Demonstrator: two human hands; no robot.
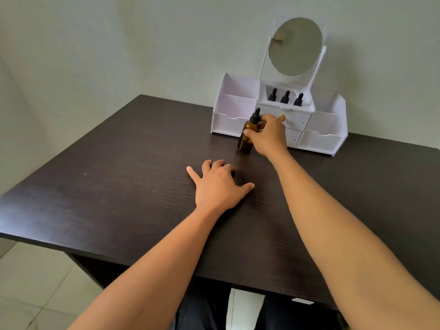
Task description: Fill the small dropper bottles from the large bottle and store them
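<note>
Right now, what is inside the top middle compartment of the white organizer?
Three small dropper bottles with black tops stand there in a row. The organizer wall covers their bases; their fill cannot be seen.

No writing is showing anywhere: the brown bottle (246,136) is presenting no legible label (the small bottles (285,97) in the white organizer (228,125) are appearing too tiny to tell).

Domestic room, dressing area: dark wood-grain counter (119,186), white cosmetic organizer (319,139) with round mirror (295,46), plain wall, tiled floor (28,282).
</note>
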